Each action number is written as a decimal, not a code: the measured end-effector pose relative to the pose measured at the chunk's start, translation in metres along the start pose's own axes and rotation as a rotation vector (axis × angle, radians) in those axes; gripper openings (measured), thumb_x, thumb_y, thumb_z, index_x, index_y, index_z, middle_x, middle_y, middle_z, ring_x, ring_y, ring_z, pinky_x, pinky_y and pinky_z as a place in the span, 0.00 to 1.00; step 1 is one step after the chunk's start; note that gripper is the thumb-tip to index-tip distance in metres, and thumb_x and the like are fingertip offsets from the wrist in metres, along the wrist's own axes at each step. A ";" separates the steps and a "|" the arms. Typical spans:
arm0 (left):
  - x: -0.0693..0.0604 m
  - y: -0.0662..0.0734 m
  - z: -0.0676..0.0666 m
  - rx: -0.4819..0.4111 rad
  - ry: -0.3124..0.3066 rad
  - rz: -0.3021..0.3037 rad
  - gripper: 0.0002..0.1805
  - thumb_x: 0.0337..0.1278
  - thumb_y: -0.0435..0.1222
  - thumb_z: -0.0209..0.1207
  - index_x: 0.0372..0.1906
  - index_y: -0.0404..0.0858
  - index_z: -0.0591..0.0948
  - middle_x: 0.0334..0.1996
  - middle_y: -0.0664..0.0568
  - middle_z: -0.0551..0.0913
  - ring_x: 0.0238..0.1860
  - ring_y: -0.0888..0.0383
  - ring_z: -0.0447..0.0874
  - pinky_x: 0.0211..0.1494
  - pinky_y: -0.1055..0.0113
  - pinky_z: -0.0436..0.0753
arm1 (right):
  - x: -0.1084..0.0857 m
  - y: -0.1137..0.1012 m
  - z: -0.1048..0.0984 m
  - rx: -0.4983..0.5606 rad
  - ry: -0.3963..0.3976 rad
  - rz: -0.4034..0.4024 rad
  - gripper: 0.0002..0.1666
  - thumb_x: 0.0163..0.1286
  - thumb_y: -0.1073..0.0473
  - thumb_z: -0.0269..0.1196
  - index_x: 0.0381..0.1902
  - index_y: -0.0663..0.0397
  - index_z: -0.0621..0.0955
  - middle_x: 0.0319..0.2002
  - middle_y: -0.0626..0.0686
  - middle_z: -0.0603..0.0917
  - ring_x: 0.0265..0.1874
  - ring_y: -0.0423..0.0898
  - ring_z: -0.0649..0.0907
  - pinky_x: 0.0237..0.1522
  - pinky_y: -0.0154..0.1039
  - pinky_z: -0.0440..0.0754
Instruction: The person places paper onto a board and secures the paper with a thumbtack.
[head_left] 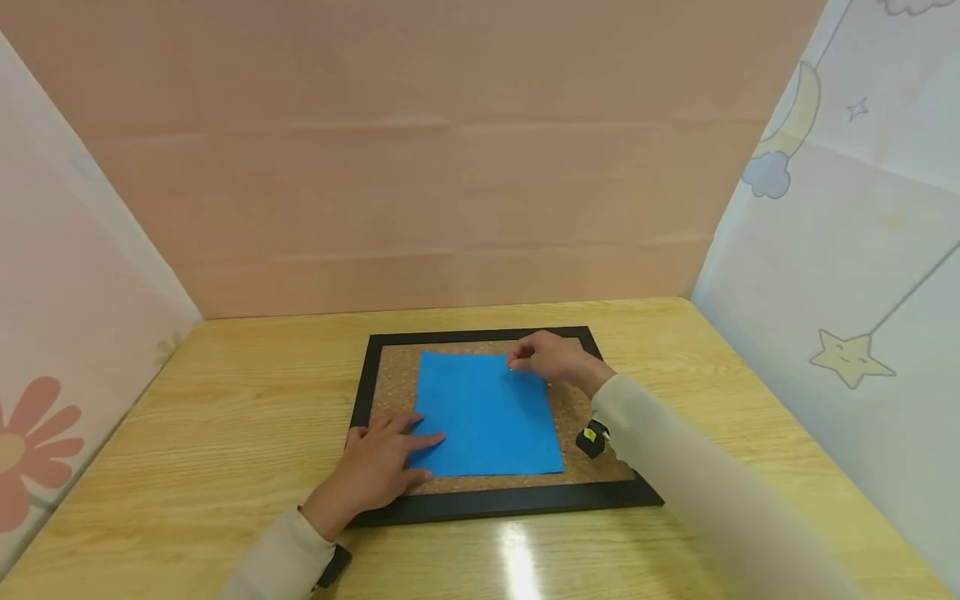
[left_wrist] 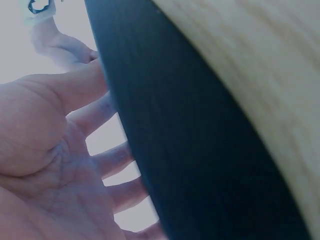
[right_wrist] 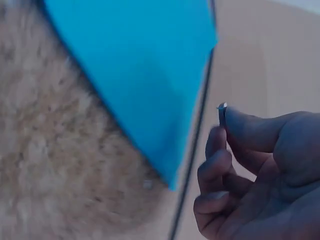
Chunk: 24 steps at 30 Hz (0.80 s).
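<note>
A sheet of blue paper (head_left: 483,417) lies on a cork board (head_left: 581,408) with a black frame (head_left: 510,500). My left hand (head_left: 378,462) rests with spread fingers on the paper's left edge and the board's left side. In the left wrist view, the left hand (left_wrist: 55,145) shows its palm beside the black frame (left_wrist: 185,130). Over the paper's upper right part, my right hand (head_left: 551,357) pinches a small shiny tack (right_wrist: 223,106) between thumb and index finger. Its other fingers curl in the right wrist view; the tack's point cannot be made out.
The board lies on a light wooden table (head_left: 225,417). A plain peach backdrop (head_left: 450,167) rises behind it, with patterned white sheets at both sides. A small pale spot (right_wrist: 147,184) shows on the cork near the paper's corner. A black wrist camera (head_left: 591,440) hangs under the right sleeve.
</note>
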<state>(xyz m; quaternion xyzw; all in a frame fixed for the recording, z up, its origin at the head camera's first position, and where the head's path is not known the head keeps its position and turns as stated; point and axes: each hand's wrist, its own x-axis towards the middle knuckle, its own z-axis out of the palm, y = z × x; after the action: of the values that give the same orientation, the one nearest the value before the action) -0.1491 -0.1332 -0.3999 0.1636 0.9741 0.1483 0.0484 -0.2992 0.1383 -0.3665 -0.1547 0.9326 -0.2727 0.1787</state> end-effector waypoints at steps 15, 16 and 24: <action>-0.003 0.004 -0.004 -0.008 0.007 0.005 0.27 0.56 0.47 0.69 0.63 0.56 0.81 0.70 0.48 0.72 0.72 0.43 0.65 0.57 0.38 0.67 | 0.024 0.018 0.011 0.168 0.030 0.171 0.12 0.77 0.57 0.57 0.47 0.57 0.84 0.48 0.57 0.80 0.41 0.50 0.74 0.43 0.44 0.69; -0.004 0.004 -0.004 -0.009 0.008 0.004 0.27 0.56 0.47 0.69 0.63 0.56 0.81 0.70 0.48 0.72 0.72 0.43 0.65 0.58 0.38 0.67 | 0.024 0.017 0.011 0.167 0.035 0.172 0.12 0.76 0.57 0.57 0.47 0.57 0.84 0.48 0.57 0.80 0.41 0.50 0.75 0.43 0.44 0.70; -0.006 0.004 -0.003 -0.002 0.009 0.006 0.27 0.56 0.47 0.69 0.63 0.56 0.81 0.70 0.49 0.72 0.72 0.43 0.66 0.57 0.39 0.67 | 0.021 0.018 0.014 0.209 0.065 0.199 0.12 0.74 0.57 0.61 0.48 0.56 0.85 0.52 0.59 0.82 0.43 0.52 0.79 0.46 0.44 0.77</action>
<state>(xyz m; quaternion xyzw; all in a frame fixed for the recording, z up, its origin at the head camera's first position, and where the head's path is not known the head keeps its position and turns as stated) -0.1425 -0.1323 -0.3951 0.1660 0.9736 0.1503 0.0436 -0.3155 0.1383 -0.3927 -0.0332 0.9152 -0.3540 0.1897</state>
